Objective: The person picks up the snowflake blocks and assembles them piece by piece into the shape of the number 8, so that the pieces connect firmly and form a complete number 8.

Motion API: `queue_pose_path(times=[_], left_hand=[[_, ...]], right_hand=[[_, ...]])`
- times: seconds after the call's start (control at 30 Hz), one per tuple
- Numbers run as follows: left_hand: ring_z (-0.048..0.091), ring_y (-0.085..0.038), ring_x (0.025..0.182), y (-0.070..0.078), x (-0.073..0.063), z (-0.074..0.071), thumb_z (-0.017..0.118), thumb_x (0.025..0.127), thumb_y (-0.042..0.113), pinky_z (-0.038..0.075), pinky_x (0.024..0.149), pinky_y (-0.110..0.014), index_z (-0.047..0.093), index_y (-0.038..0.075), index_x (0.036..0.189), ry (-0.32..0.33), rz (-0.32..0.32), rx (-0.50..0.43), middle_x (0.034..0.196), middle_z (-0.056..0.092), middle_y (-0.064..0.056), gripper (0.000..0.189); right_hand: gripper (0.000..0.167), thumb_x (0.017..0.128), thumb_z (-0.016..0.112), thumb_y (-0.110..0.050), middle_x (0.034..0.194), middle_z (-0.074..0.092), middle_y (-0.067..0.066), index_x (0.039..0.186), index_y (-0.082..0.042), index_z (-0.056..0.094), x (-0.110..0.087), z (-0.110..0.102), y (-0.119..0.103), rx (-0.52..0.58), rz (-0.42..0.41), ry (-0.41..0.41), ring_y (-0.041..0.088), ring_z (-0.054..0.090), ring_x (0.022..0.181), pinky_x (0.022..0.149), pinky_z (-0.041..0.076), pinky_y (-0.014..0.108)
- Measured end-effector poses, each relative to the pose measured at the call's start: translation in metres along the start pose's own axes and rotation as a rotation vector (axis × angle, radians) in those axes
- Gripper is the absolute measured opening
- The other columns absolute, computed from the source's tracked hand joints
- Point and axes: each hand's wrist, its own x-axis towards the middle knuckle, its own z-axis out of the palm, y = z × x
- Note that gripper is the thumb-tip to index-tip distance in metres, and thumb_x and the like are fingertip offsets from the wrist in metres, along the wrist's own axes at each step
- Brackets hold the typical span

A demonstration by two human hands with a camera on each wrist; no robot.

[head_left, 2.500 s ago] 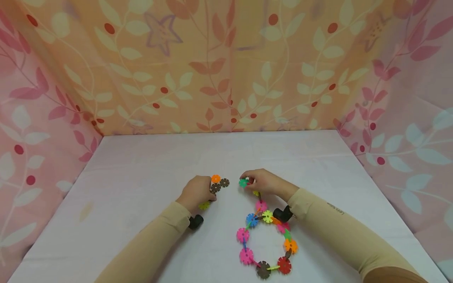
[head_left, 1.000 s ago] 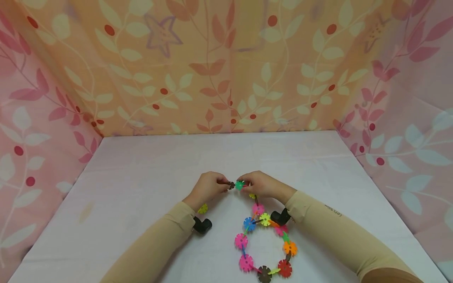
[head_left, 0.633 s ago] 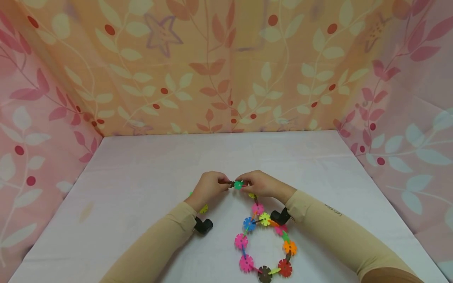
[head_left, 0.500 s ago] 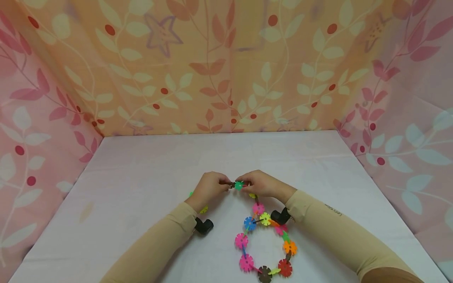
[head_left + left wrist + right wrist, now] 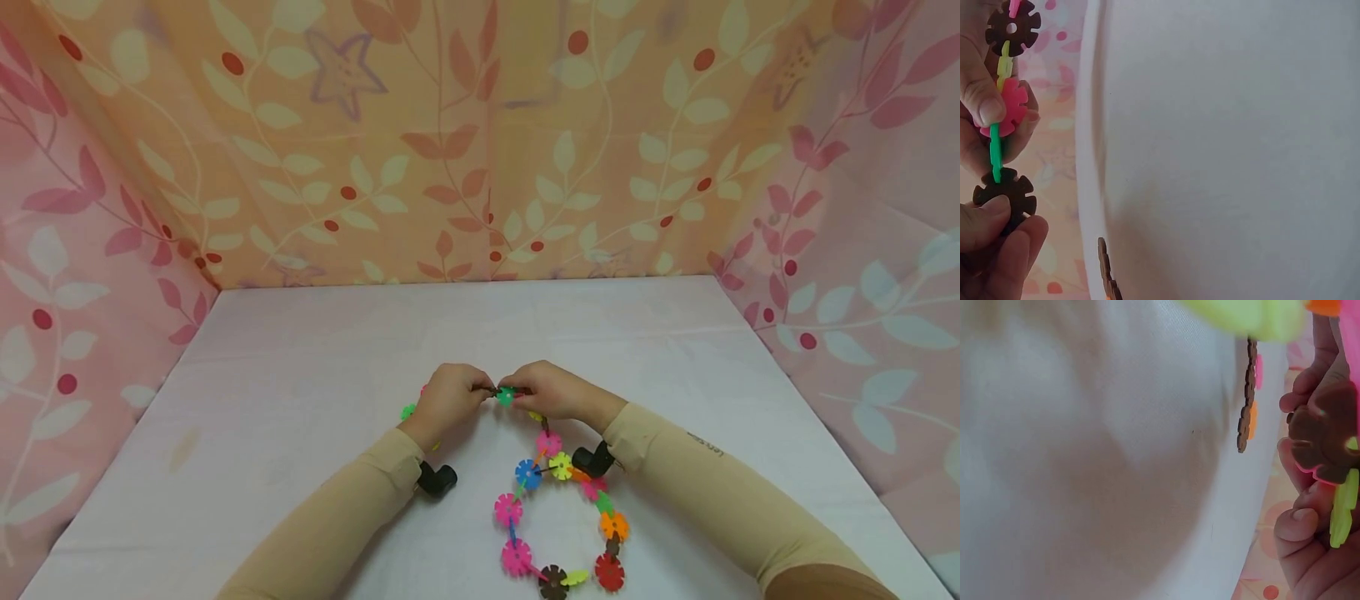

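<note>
My left hand (image 5: 446, 404) pinches a brown notched snowflake disc (image 5: 1021, 195) between thumb and fingers. Close beside it, my right hand (image 5: 558, 390) grips a pink snowflake disc (image 5: 1016, 103). A green snowflake disc (image 5: 506, 396) bridges the two hands, one edge at the pink disc and the other at a notch of the brown one. From the right hand a chain of interlocked discs hangs toward me, passing a pink disc (image 5: 549, 443) into a many-coloured loop. Low in the loop, a gap shows between a yellow disc (image 5: 576, 577) and a red disc (image 5: 610, 572).
Loose discs, a green one (image 5: 408, 412) among them, lie partly hidden behind the left hand. In the right wrist view a row of brown discs (image 5: 1247, 403) lies on the white tabletop (image 5: 315, 333). Patterned cloth (image 5: 480, 167) stands around the back and sides.
The left hand has come right from the loose discs with a brown disc and met the green one. The chain shifted slightly; the gap between its yellow and red discs is new.
</note>
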Motion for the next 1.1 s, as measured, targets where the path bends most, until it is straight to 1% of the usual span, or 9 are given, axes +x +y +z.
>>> queue_pose_path(times=[0.23, 0.4, 0.53, 0.67, 0.73, 0.8, 0.87, 0.97, 1.1], left_hand=[[0.061, -0.007, 0.075, -0.001, 0.0, 0.001, 0.07, 0.077, 0.007, 0.048, 0.068, -0.021, 0.074, 0.013, 0.078, -0.057, 0.037, -0.015, 0.08, 0.069, 0.003, 0.007], [0.062, -0.006, 0.074, -0.002, 0.0, 0.0, 0.072, 0.077, 0.01, 0.048, 0.068, -0.019, 0.074, 0.014, 0.079, -0.027, 0.044, -0.034, 0.078, 0.068, 0.005, 0.005], [0.062, -0.005, 0.077, -0.003, 0.001, -0.002, 0.071, 0.079, 0.012, 0.048, 0.066, -0.019, 0.074, 0.015, 0.088, -0.034, -0.037, -0.097, 0.082, 0.069, 0.006, 0.01], [0.063, -0.008, 0.08, -0.003, 0.001, -0.004, 0.07, 0.081, 0.017, 0.049, 0.066, -0.021, 0.062, 0.012, 0.116, -0.065, -0.211, -0.183, 0.095, 0.068, 0.001, 0.036], [0.062, -0.009, 0.076, -0.002, 0.0, -0.006, 0.068, 0.082, 0.026, 0.049, 0.064, -0.023, 0.058, 0.013, 0.119, -0.118, -0.283, -0.182, 0.093, 0.066, 0.001, 0.04], [0.06, -0.009, 0.068, 0.002, -0.003, -0.007, 0.066, 0.083, 0.038, 0.047, 0.061, -0.025, 0.062, 0.014, 0.109, -0.218, -0.326, -0.157, 0.082, 0.065, 0.001, 0.035], [0.057, -0.01, 0.061, 0.011, -0.009, -0.008, 0.063, 0.08, 0.05, 0.045, 0.058, -0.027, 0.063, 0.016, 0.095, -0.336, -0.341, -0.118, 0.07, 0.063, 0.003, 0.037], [0.054, -0.011, 0.058, 0.031, -0.024, -0.006, 0.063, 0.072, 0.062, 0.042, 0.054, -0.028, 0.06, 0.017, 0.083, -0.481, -0.322, -0.069, 0.062, 0.058, 0.003, 0.047], [0.051, -0.011, 0.059, 0.056, -0.043, 0.0, 0.066, 0.066, 0.066, 0.041, 0.053, -0.027, 0.053, 0.016, 0.086, -0.554, -0.253, 0.041, 0.062, 0.053, 0.004, 0.055]], right_hand=[[0.026, 0.084, 0.063, -0.006, 0.091, 0.064, 0.001, 0.11, -0.003, 0.065, 0.0, 0.004, 0.003, 0.015, -0.013, -0.023, 0.006, 0.05, 0.071, 0.065, 0.044, 0.019], [0.026, 0.085, 0.063, -0.008, 0.093, 0.065, 0.0, 0.111, -0.007, 0.065, -0.001, 0.002, 0.005, 0.029, -0.014, -0.009, 0.007, 0.052, 0.073, 0.067, 0.046, 0.021], [0.026, 0.085, 0.063, -0.012, 0.096, 0.065, -0.002, 0.112, -0.011, 0.065, -0.001, 0.0, 0.007, 0.044, 0.027, 0.001, 0.007, 0.054, 0.075, 0.068, 0.046, 0.021], [0.028, 0.083, 0.066, -0.014, 0.086, 0.064, -0.003, 0.111, -0.011, 0.065, 0.001, -0.001, 0.008, 0.037, 0.12, 0.052, 0.008, 0.052, 0.07, 0.062, 0.045, 0.022], [0.028, 0.082, 0.067, -0.016, 0.078, 0.06, -0.004, 0.109, -0.01, 0.065, 0.002, -0.001, 0.01, 0.025, 0.189, 0.093, 0.009, 0.05, 0.067, 0.059, 0.043, 0.024], [0.028, 0.081, 0.068, -0.017, 0.074, 0.057, -0.003, 0.108, -0.009, 0.064, 0.002, -0.001, 0.011, 0.027, 0.262, 0.129, 0.011, 0.048, 0.064, 0.057, 0.042, 0.025], [0.027, 0.081, 0.069, -0.017, 0.07, 0.054, -0.001, 0.106, -0.008, 0.064, 0.002, -0.002, 0.013, 0.022, 0.322, 0.157, 0.012, 0.046, 0.061, 0.056, 0.04, 0.025], [0.027, 0.081, 0.069, -0.017, 0.07, 0.053, 0.002, 0.104, -0.006, 0.063, 0.002, -0.001, 0.014, 0.028, 0.379, 0.172, 0.013, 0.045, 0.059, 0.054, 0.039, 0.026], [0.026, 0.08, 0.069, -0.016, 0.074, 0.055, 0.003, 0.102, -0.006, 0.063, 0.002, -0.001, 0.017, 0.019, 0.403, 0.153, 0.015, 0.048, 0.064, 0.057, 0.041, 0.026]])
